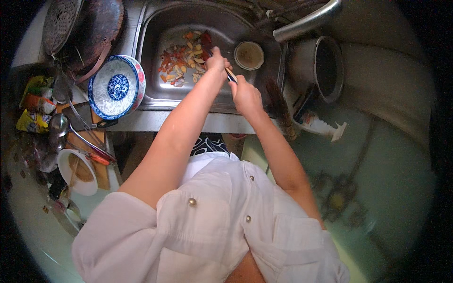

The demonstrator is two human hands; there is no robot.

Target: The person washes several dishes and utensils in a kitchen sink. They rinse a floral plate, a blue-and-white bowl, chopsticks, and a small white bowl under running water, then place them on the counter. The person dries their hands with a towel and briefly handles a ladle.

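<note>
Over the sink basin (262, 21), my right hand (247, 94) is closed around the handle of a kitchen tool, probably a knife (231, 75). The tool runs up and left beneath my left hand (217, 61), which lies across its middle; how those fingers grip it is hidden. A dark reddish part (206, 38) shows beyond my left hand, and I cannot tell whether it belongs to the tool. Orange and pale yellow vegetable peelings (177, 63) lie scattered on the basin floor, left of and below my hands. The round sink drain (249, 55) is to their right.
A blue-and-white patterned bowl (117, 87) leans at the basin's left edge. Farther left are a ladle (60, 125), a cleaver (78, 115), and a white tub (77, 172). On the right are a brush (279, 106), a pot (329, 69), and a spray bottle (315, 124).
</note>
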